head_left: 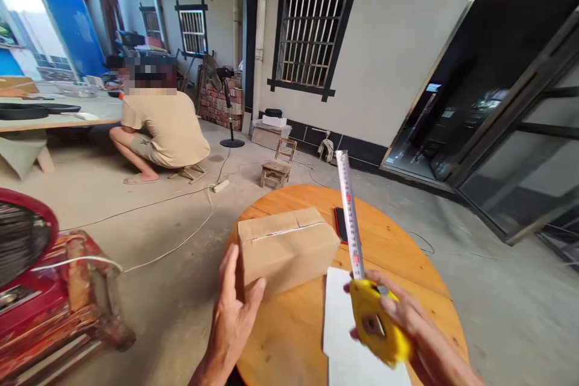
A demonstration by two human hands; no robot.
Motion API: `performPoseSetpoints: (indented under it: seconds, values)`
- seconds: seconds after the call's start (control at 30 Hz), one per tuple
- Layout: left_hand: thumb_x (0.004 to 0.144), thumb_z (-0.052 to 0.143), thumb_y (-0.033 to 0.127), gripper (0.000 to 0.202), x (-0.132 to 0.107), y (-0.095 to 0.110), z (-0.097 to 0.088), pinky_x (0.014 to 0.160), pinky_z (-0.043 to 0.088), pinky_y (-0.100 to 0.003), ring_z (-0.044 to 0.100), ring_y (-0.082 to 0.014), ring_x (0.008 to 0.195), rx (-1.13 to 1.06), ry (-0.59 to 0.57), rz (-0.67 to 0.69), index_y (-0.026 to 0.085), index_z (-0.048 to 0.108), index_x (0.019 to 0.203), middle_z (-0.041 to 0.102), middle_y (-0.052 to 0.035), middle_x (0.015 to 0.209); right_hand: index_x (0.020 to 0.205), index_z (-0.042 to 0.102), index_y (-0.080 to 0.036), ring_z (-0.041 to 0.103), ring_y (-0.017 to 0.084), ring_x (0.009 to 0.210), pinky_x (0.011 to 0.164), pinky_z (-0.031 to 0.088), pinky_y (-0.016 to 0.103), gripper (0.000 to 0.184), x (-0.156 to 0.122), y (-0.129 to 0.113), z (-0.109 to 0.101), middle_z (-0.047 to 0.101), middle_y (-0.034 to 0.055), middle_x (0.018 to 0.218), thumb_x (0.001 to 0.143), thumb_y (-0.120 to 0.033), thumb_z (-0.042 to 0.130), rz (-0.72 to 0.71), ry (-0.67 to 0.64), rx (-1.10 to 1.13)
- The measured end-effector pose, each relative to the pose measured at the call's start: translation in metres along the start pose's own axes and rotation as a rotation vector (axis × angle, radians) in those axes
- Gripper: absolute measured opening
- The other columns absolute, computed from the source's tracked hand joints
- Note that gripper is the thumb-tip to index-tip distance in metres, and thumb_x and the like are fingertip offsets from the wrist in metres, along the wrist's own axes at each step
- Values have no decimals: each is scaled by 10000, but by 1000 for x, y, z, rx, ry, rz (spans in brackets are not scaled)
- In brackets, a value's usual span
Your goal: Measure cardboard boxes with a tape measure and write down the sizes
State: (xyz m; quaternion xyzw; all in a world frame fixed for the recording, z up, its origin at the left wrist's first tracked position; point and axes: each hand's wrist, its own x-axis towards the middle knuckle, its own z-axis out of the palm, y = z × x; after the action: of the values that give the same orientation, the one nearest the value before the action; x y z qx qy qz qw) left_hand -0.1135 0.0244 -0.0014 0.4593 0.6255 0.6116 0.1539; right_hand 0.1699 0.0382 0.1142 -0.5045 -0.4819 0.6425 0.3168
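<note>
A closed brown cardboard box (289, 253) rests on a round wooden table (402, 241). My left hand (235, 307) is at the box's left end, thumb and fingers spread around its near corner; whether it touches the cardboard I cannot tell. My right hand (407, 313) grips a yellow tape measure (375, 325) above the table's right side. A length of its silver blade (349, 211) sticks out upward, its tip free in the air. Beneath the tape measure lies a white sheet (344, 325), and a dark phone-like object with a red edge (340, 226) sits behind the blade.
On the left a red fan (27, 253) stands beside a worn wooden frame. A person in a beige shirt (165, 126) crouches on a stool by a long table (104, 110). A small wooden chair (277, 169) is beyond the round table. Cables (199, 223) cross the floor.
</note>
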Motion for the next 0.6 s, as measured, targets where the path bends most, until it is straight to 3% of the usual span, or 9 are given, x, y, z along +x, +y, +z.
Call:
performPoseSetpoints:
  seconds: [0.1,0.23,0.33,0.47,0.6]
  values:
    - [862,607,500,854,-4,-12,-1,1026,468,-486,546,-337,1262,-21,-94,-169,289,146,1550,478,-131,1462,1349,409,-259,740,271,838,467,450,226,670,39,-2,-2,683,63,990,812,-584,642,-244,130,-2]
    - [875,543,557,741,1,-18,-9,937,525,-487,629,-347,1143,53,-176,-216,281,293,1515,591,-118,1349,1186,469,-217,746,249,730,375,384,172,511,80,10,2,666,30,837,834,-570,583,-324,-4,49]
    - [881,508,585,691,10,-9,-27,906,547,-437,641,-324,1132,86,-166,-284,279,366,1484,648,-86,1281,1130,467,-215,743,243,679,344,397,166,488,78,13,17,668,25,796,814,-570,580,-311,-115,110]
    - [880,514,586,710,23,12,-56,890,555,-391,650,-297,1131,108,-137,-309,274,349,1495,660,-74,1272,1125,486,-215,747,255,686,338,407,170,476,58,-8,31,659,29,820,825,-571,587,-326,-146,192]
    - [913,492,537,686,24,20,-60,947,530,-426,624,-294,1178,169,-131,-206,239,329,1509,619,-109,1331,1109,521,-202,746,259,708,338,399,174,448,61,-27,33,658,44,854,833,-544,605,-312,-110,170]
